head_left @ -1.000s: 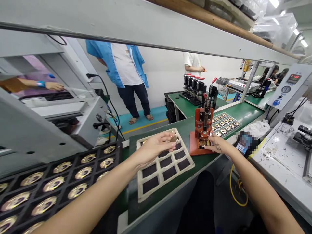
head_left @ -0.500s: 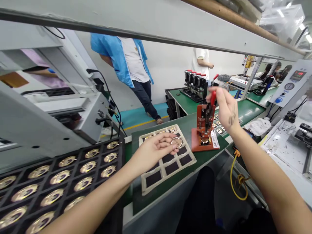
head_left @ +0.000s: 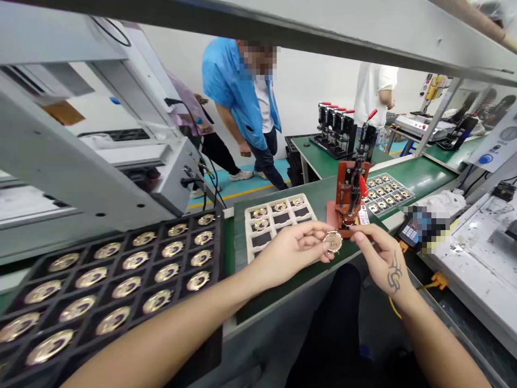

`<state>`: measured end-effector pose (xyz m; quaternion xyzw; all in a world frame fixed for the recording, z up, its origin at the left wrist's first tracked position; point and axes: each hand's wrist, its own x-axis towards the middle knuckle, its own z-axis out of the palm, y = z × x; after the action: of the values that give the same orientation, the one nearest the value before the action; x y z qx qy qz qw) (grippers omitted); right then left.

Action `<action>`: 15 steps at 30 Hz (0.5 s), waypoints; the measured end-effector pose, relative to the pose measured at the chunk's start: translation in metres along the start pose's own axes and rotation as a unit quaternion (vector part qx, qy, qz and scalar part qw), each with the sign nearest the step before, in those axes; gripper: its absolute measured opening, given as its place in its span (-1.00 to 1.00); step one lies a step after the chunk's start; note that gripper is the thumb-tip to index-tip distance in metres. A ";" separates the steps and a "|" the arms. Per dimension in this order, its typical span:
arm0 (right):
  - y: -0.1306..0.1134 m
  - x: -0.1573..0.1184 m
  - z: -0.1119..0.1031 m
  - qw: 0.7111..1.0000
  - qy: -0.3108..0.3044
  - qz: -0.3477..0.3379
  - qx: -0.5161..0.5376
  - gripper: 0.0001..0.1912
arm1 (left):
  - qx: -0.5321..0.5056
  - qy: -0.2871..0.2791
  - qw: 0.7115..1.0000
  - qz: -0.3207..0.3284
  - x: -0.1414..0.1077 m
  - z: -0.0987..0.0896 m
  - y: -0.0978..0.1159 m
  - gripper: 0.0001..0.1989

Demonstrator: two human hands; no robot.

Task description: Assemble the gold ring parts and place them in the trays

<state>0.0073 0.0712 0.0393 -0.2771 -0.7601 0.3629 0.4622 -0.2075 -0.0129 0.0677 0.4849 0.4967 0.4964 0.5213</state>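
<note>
My left hand point(head_left: 297, 245) pinches a round, rose-gold watch case point(head_left: 333, 242) by its edge, with small engraved marks facing me. Just right of it, my right hand point(head_left: 377, 253) reaches to the base of a red toggle press point(head_left: 350, 188). Its thumb and index fingertips are close together at the fixture, and what lies between them is too small to make out. The press's red-gripped lever point(head_left: 363, 186) points downward, apart from my hand. Behind my left hand lies a cream tray point(head_left: 249, 237), with gold watch parts in several of its compartments.
A large black tray point(head_left: 159, 288) of gold watch parts stands at the left. Beyond the press lies a clear tray point(head_left: 388, 189) of small gold parts. Several black toggle presses point(head_left: 337, 129) stand on the farther table. A person in a blue jacket point(head_left: 230, 86) leans behind the bench.
My right hand has let go of the press lever and come down to the fixture. My left hand has carried the watch case right, close to the press. The view has shifted.
</note>
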 end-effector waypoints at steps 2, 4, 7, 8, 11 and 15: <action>-0.002 -0.010 0.002 0.993 -0.059 0.080 0.069 -0.72 | -0.006 -0.016 1.000 -0.002 -0.002 0.008 0.005 -0.56; -0.004 -0.014 0.001 0.982 -0.070 0.125 0.120 -0.72 | -0.015 -0.032 0.999 -0.004 -0.004 0.014 0.008 -0.56; -0.005 -0.015 -0.002 0.967 -0.077 0.162 0.183 -0.75 | -0.032 -0.050 0.998 -0.006 -0.005 0.019 0.010 -0.56; -0.005 -0.016 -0.004 0.961 -0.082 0.171 0.201 -0.75 | -0.038 -0.054 0.998 -0.007 -0.005 0.020 0.010 -0.56; -0.006 -0.018 -0.007 0.949 -0.088 0.187 0.239 -0.77 | -0.072 -0.059 0.996 -0.011 -0.006 0.023 0.012 -0.54; -0.007 -0.024 -0.007 0.942 -0.077 0.184 0.268 -0.80 | -0.112 -0.065 0.991 -0.022 -0.008 0.024 0.012 -0.57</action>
<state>0.0234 0.0515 0.0350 -0.2490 -0.6035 0.6525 0.3847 -0.1845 -0.0204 0.0812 0.4434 0.4138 0.5049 0.6142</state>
